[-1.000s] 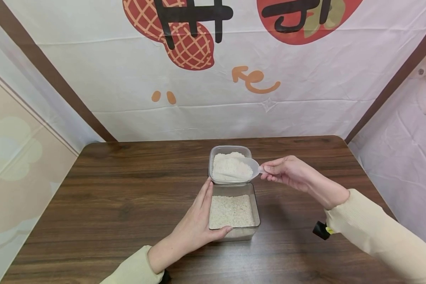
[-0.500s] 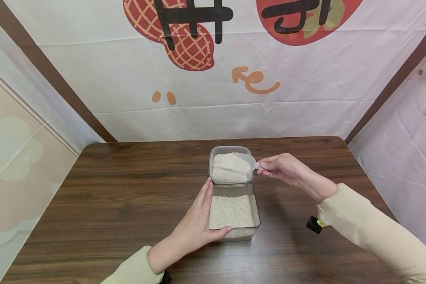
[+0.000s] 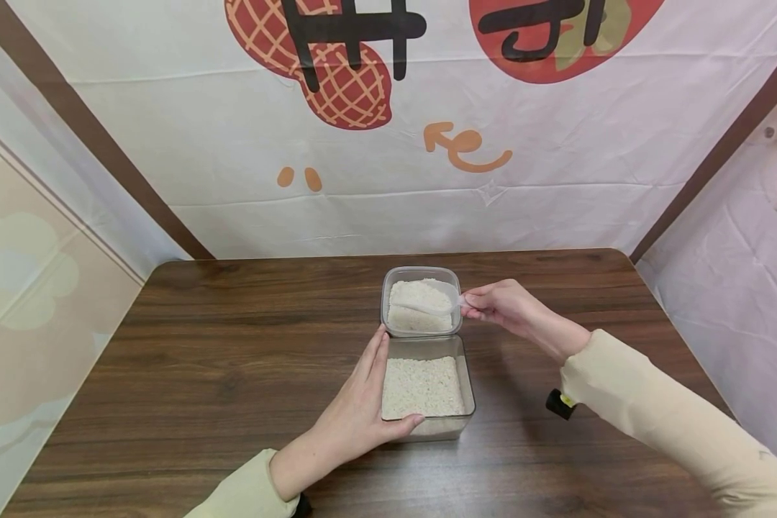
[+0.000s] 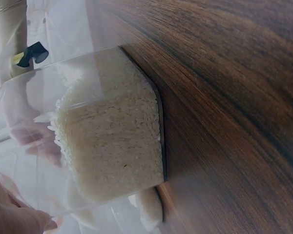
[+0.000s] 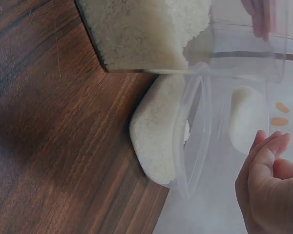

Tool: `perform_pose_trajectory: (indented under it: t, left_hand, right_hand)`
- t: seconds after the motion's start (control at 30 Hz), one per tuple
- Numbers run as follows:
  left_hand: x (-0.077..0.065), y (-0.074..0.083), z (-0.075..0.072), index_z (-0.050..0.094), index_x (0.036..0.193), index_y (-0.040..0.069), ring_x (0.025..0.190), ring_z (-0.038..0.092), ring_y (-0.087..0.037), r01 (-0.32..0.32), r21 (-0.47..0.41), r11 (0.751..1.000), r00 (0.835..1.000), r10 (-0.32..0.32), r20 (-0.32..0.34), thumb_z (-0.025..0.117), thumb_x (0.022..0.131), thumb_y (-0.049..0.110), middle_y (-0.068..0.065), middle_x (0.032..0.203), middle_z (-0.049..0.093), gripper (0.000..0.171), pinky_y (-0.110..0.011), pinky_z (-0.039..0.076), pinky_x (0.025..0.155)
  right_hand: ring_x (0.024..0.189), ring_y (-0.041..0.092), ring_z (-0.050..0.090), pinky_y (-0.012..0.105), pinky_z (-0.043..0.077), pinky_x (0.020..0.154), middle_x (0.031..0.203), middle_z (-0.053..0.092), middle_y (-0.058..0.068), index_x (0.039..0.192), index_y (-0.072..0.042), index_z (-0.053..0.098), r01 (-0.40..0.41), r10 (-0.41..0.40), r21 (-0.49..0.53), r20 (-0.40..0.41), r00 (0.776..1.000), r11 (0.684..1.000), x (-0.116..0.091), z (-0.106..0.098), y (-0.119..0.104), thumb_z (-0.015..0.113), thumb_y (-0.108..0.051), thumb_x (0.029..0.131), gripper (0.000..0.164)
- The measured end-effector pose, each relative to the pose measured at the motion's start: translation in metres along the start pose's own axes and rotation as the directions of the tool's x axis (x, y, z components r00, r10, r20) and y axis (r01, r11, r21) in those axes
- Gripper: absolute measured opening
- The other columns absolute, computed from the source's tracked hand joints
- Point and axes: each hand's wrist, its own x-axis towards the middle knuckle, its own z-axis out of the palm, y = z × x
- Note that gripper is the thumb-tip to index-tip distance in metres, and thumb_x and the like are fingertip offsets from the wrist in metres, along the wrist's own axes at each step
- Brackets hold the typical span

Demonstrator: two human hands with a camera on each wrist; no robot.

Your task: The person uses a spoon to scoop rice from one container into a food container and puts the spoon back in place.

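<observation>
Here's the right hand [image 3: 501,306], thumb and fingers pinched tight on the handle of a translucent white plastic scoop [image 5: 244,126] loaded with pale rice grains. The scoop hangs over a clear, round-cornered plastic tub [image 3: 422,270], and the right-wrist view has it above the rim, apart from it. That tub sits near the far edge of the dark brown wood-grain worktop [image 3: 246,360], roughly midway between the two far corners, with a mound of rice [image 3: 417,320] inside.

Just in front, toward the near edge, stands a smoky see-through rectangular box [image 3: 421,348], upright, with a bed of rice [image 3: 424,387] in it; whether box and tub touch, I can't tell.

Now the left hand [image 3: 360,408]: fingers straight along the box's left side, thumb stretched out at the near rim, spread wide, steadying contact rather than a curled grip. A small black device [image 3: 560,404] hangs under the right sleeve [image 3: 654,410], and a white printed cloth [image 3: 362,223] rises beyond the far edge.
</observation>
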Motion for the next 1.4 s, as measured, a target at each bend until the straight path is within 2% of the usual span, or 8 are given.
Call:
perform_pose_trajectory:
  t: [0.43,0.7,0.93,1.1,1.4]
  left_hand:
    - [0.0,0.001,-0.001,0.012,0.142,-0.007,0.134,0.023,-0.03,0.021,-0.012,1.0,1.0,-0.021,0.014,0.067,0.072,0.052,-0.018,0.15,0.011,0.107,-0.042,0.032,0.103]
    - [0.0,0.0,-0.001,0.011,0.142,-0.007,0.134,0.022,-0.029,0.02,-0.015,1.0,1.0,-0.02,0.021,0.068,0.072,0.053,-0.019,0.15,0.009,0.109,-0.042,0.03,0.104]
    - [0.0,0.0,-0.001,0.012,0.142,-0.008,0.134,0.022,-0.029,0.016,-0.007,1.0,1.0,-0.016,0.017,0.067,0.072,0.053,-0.019,0.15,0.01,0.108,-0.042,0.03,0.104]
    - [0.0,0.0,-0.002,0.013,0.141,-0.009,0.134,0.021,-0.029,0.013,-0.012,1.0,1.0,-0.013,0.014,0.067,0.072,0.052,-0.019,0.149,0.01,0.107,-0.042,0.029,0.104]
    - [0.0,0.001,-0.001,0.013,0.141,-0.009,0.134,0.022,-0.03,0.01,-0.008,1.0,1.0,-0.01,0.014,0.066,0.073,0.053,-0.02,0.149,0.01,0.106,-0.042,0.03,0.103]
  right_hand:
    - [0.063,0.006,0.061,0.015,0.051,0.062,0.068,0.062,0.005,0.122,0.026,0.035,0.006,-0.01,-0.058,-0.069,0.998,0.998,0.012,0.006,0.005,0.042,0.007,0.091,0.037]
    - [0.063,0.005,0.059,0.016,0.051,0.063,0.072,0.061,0.006,0.12,0.026,0.038,0.0,-0.013,-0.11,-0.116,0.993,0.994,0.012,0.005,0.003,0.043,0.007,0.091,0.035]
    - [0.059,0.004,0.058,0.017,0.051,0.061,0.081,0.063,0.015,0.119,0.025,0.042,-0.005,-0.026,-0.193,-0.154,0.988,0.981,0.009,0.003,0.002,0.046,0.006,0.09,0.035]
    - [0.057,0.003,0.058,0.016,0.051,0.06,0.074,0.064,0.01,0.116,0.026,0.044,0.009,-0.046,-0.218,-0.165,0.985,0.976,0.007,0.0,0.002,0.047,0.006,0.09,0.034]
    - [0.057,0.001,0.058,0.022,0.054,0.067,0.069,0.064,0.005,0.112,0.022,0.051,0.0,-0.079,-0.36,-0.204,0.976,0.933,0.002,-0.005,0.0,0.05,0.002,0.089,0.03]
